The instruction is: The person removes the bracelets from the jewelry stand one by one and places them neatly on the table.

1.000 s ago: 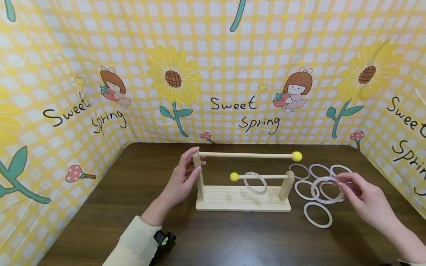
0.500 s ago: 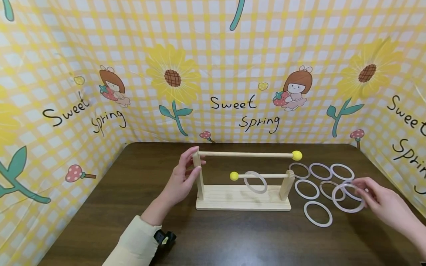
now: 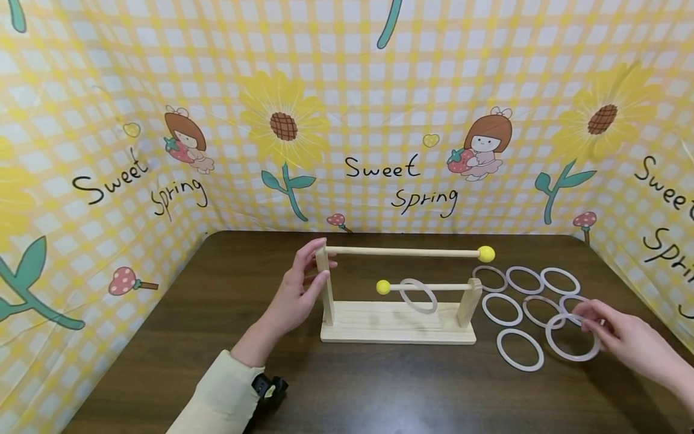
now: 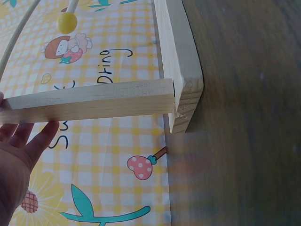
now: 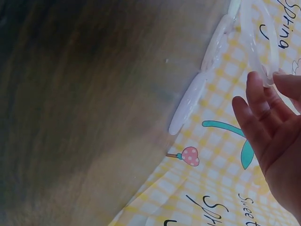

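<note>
In the head view a wooden stand [image 3: 398, 325] has two posts, each carrying a rod tipped with a yellow ball. My left hand [image 3: 295, 292] grips its taller left post [image 3: 327, 289], thumb on the near side and fingers behind; the left wrist view shows this post [image 4: 94, 106] from the side. One translucent ring [image 3: 426, 311] hangs on the lower rod. Thumb and fingertips of my right hand [image 3: 629, 340] pinch another translucent ring [image 3: 573, 359], held tilted above the table. In the right wrist view, this pinched ring [image 5: 256, 54] shows only partly.
Several more rings lie flat on the dark table [image 3: 390, 386] right of the stand; the nearest ring [image 3: 522, 368] lies left of the held one. Another ring [image 3: 566, 298] is partly hidden by my right fingers. A yellow checked cloth [image 3: 379, 108] walls the back and sides.
My right hand has moved right and nearer with its ring, off the middle of the ring group. My left hand and the stand stay where they were.
</note>
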{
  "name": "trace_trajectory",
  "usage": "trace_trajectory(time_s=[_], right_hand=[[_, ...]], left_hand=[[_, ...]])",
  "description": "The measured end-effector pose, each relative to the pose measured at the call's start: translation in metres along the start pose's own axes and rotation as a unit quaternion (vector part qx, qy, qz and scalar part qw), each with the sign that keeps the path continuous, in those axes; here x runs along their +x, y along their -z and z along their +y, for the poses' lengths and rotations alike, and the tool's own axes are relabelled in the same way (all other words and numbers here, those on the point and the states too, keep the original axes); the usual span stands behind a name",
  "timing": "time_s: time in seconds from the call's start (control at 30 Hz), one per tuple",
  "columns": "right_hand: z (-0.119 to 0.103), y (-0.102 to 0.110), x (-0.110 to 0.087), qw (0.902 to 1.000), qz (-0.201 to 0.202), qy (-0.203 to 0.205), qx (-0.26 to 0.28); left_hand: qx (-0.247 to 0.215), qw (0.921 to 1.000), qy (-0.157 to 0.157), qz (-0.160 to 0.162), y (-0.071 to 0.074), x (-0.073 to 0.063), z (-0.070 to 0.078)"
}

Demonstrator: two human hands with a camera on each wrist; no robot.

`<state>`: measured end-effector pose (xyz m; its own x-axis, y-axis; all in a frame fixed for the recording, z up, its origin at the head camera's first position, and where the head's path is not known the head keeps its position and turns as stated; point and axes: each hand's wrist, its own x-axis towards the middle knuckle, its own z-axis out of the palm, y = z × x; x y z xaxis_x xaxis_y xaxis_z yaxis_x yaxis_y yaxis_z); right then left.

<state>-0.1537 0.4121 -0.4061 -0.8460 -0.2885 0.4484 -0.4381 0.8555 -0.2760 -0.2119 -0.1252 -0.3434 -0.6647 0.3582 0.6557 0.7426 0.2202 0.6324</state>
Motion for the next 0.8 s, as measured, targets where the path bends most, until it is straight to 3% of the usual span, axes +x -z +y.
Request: trace_trajectory(time_s=[0.23,0.57,0.8], right_hand=[[0.002,-0.003,-0.004,0.9971,-0.063,-0.040,0.015],[0.014,-0.010,-0.001,0.9927,-0.113,-0.015,0.039],[0.021,-0.017,0.002,0.9950,-0.095,0.002,0.032]], left_hand=[[0.005,1.0000,0.000,-0.002,0.000,0.000,-0.001],[0.008,1.0000,0.002,-0.004,0.001,0.000,0.000],[0.011,0.9999,0.002,-0.004,0.001,0.000,0.000]])
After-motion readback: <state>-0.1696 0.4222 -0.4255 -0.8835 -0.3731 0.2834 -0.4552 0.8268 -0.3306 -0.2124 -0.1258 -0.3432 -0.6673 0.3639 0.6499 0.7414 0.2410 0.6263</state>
